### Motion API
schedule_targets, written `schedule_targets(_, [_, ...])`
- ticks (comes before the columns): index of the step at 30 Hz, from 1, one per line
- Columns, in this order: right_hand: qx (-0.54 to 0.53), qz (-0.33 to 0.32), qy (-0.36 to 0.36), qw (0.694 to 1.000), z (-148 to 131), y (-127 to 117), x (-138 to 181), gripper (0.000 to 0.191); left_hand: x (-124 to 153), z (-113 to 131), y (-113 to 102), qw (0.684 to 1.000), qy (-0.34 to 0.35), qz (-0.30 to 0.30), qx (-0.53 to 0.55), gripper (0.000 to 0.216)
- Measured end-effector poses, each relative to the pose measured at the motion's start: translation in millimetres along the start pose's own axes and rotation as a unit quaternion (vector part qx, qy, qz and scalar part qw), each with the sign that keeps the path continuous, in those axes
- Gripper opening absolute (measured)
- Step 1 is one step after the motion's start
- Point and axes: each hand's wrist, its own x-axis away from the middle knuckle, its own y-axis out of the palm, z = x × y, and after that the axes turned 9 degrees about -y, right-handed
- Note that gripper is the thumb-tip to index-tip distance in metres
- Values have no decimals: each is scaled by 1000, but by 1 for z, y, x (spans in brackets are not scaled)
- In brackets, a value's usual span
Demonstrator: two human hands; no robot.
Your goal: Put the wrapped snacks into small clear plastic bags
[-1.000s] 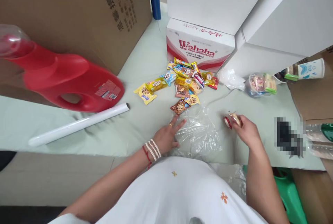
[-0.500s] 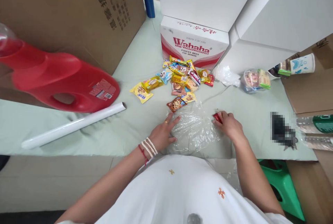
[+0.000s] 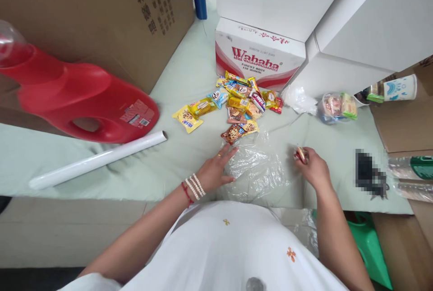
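So the right hand (image 3: 315,168) has a small red-and-cream wrapped snack (image 3: 301,154) pinched in its fingers, over the right part of a pale green cloth-covered table (image 3: 189,164), just beside a crinkled clear plastic sheet or bag (image 3: 259,171). Left hand (image 3: 213,173) is loose with fingers spread at the plastic's left edge, fingertips near a brown cookie packet (image 3: 232,133); can't tell if it's catching any film. Pretty crowded spot tbh: a heap of colourful wrapped snacks (image 3: 238,103) sits beyond the plastic, backed right up by a white-and-red Wahaha carton (image 3: 259,58). A big red plastic jug (image 3: 111,97) and a glossy white tube (image 3: 101,161) hog the left, and a crumpled whitish plastic bag (image 3: 299,100) lies right of the heap.
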Motion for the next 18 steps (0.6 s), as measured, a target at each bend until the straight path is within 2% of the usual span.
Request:
schedule_targets(2, [-37,41,-53,997,-12,-9,5,53,0,-2,1,1000,0,0,23,106])
schedule_targets(5, [-32,62,-192,979,-54,-12,18,54,-1,-3,2,1000,-4,0,31,105])
schedule_targets(8, [27,-17,-338,941,-101,2,27,54,1,-1,3,1000,-3,12,28,105])
schedule_targets(11, [56,-95,-447,888,-123,22,23,52,3,0,1,999,-12,18,32,101])
schedule_targets(14, [5,-134,-494,859,-119,31,14,55,7,-5,-2,999,-18,28,43,95])
schedule_targets(18, [-54,-143,-483,862,-108,27,5,52,17,-20,2,994,-9,93,47,77])
